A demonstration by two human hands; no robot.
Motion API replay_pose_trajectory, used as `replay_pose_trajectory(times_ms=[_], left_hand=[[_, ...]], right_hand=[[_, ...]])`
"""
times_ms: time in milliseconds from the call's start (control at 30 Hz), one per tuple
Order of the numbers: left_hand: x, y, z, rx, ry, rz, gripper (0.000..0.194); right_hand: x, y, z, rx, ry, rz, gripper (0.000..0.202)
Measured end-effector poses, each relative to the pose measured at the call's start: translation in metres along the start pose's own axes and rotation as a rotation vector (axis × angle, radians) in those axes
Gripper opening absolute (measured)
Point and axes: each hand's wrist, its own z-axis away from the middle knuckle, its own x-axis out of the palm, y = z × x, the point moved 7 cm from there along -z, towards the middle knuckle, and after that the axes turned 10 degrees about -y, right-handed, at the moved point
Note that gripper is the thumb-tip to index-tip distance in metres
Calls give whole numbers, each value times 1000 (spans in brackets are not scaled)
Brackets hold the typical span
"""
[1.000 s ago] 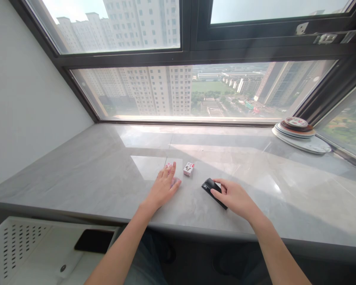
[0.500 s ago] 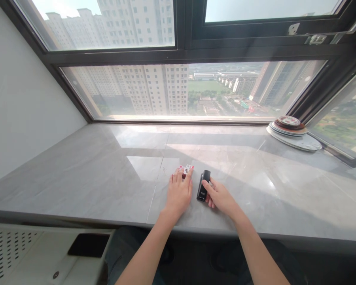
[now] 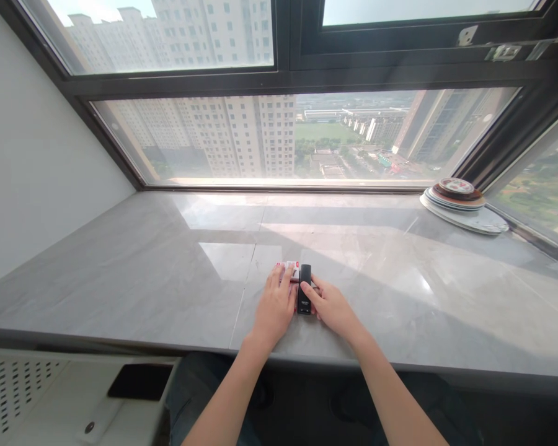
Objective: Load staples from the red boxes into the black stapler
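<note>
A small red and white printed item (image 3: 292,267) lies on the grey countertop, mostly covered by my left hand (image 3: 276,303). The fingers of that hand are stretched out flat over it, pointing toward the window. My right hand (image 3: 328,305) is closed round a black stapler (image 3: 304,290), with the thumb on top. The stapler stands lengthwise, right beside my left fingers and the right edge of the printed item. What lies under my left palm is hidden.
A stack of plates (image 3: 456,201) sits at the back right of the countertop (image 3: 121,266), by the window frame. Below the counter's front edge at the left, a dark flat object (image 3: 139,381) lies on a white perforated chair (image 3: 51,402).
My right hand has moved left with the stapler, which is now straighter and against the printed item. My left hand has shifted slightly left and toward me.
</note>
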Motion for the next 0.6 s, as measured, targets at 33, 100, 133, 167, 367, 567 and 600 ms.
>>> replay_pose_trajectory(times_ms=[33, 100, 133, 167, 367, 567, 600], left_hand=[[1, 1, 0, 4, -4, -2, 53], [1, 4, 0, 20, -10, -13, 53], [1, 5, 0, 29, -12, -20, 53], [0, 6, 0, 37, -14, -27, 53], [-16, -10, 9, 64, -1, -104, 51], [-56, -86, 24, 23, 17, -179, 49], [-63, -102, 25, 5, 25, -187, 48]], right_hand=[[0, -1, 2, -10, -10, 4, 57], [1, -3, 4, -17, -35, 4, 55], [2, -4, 5, -16, -42, 1, 55], [4, -4, 5, -11, -47, -2, 55], [28, -9, -17, -42, -128, -33, 57], [91, -34, -74, -62, -353, -155, 60], [101, -41, -84, -77, -344, -160, 55]])
